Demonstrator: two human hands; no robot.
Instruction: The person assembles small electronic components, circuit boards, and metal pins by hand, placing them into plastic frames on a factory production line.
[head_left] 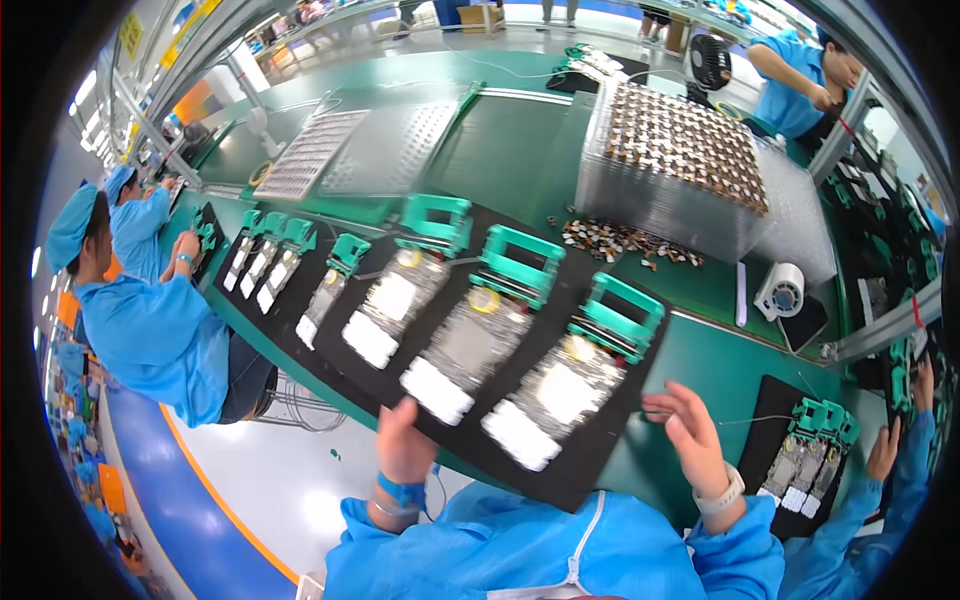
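Black mat (575,482) at centre, bearing boards (568,388) with green frames (525,244); left hand (403,445), seven o'clock, at its near edge, hold impossible to tell; right hand (692,440), four o'clock, half open, empty; steady, level handling would best spare the boards.

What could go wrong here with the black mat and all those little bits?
The near corner of the black mat comes close to the person's blue jacket, so a bump might shift the mat and the silver pieces on it. The left hand is right by the mat's edge, so it could catch that edge too. The small loose parts lie heaped beside the stack of clear trays, so a knock might scatter some.
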